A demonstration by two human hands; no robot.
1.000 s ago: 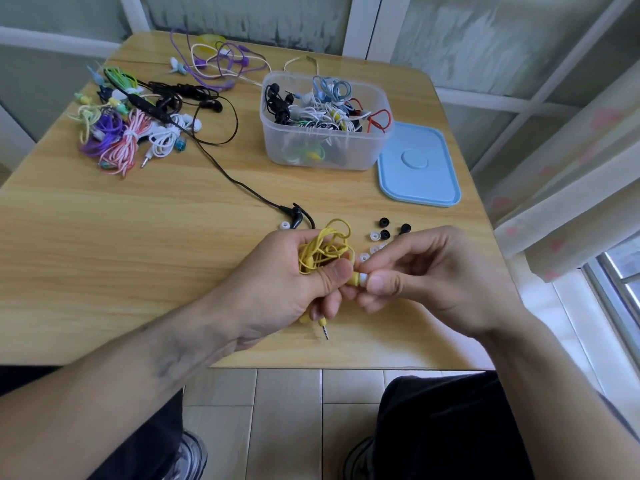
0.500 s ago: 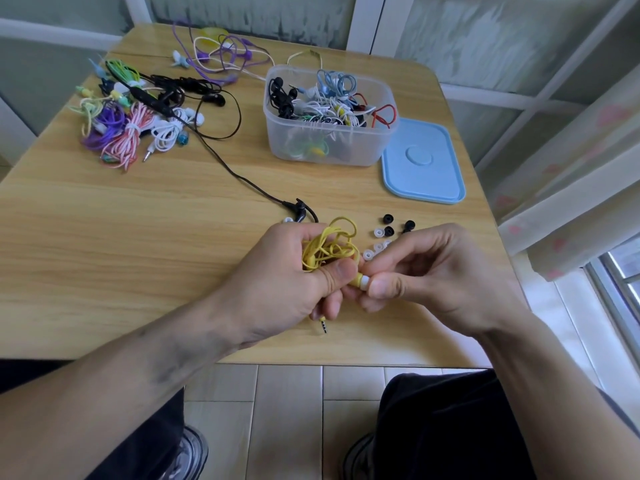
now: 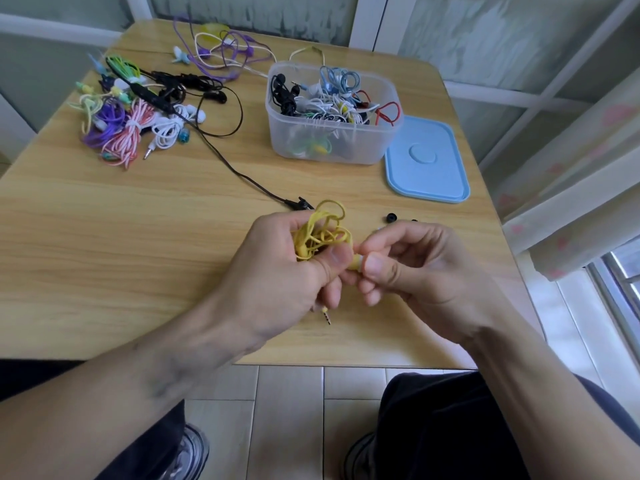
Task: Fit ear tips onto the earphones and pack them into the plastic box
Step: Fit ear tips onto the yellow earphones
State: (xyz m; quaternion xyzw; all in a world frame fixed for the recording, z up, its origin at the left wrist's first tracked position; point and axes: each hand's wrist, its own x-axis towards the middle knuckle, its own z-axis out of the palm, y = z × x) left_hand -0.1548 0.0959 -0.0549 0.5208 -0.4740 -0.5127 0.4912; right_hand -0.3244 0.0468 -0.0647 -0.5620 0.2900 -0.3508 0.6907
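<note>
Earphones, the yellow set [image 3: 320, 233], sit bunched in my left hand [image 3: 277, 268], well in front of the plastic box [image 3: 332, 114] and nearer the table edge on my side. My left fingers are curled round the coiled cable and pinch 1 bud, while my right hand [image 3: 412, 268] closes thumb and forefinger on a small pale ear tip [image 3: 360, 261] pressed against that bud. I judge the set nearly weightless and the cable soft and springy, so the loops will try to uncoil unless I keep them gathered in the palm. The tip looks like thin rubbery silicone, easy to deform and easy to drop, so I would hold it by its skirt and roll it over the nozzle, gripping the bud by its hard body and not by the wire. The jack plug [image 3: 326, 315] dangles below my left hand, clear of the table [image 3: 104, 244]. Spare black tips [image 3: 390, 218] lie just in front of the box (at least 2 show, the rest hidden behind my right hand). The box stands open, already holding several sets, its blue lid [image 3: 427, 159] lying flat just to its right. I can read no brand, label or writing anywhere.
</note>
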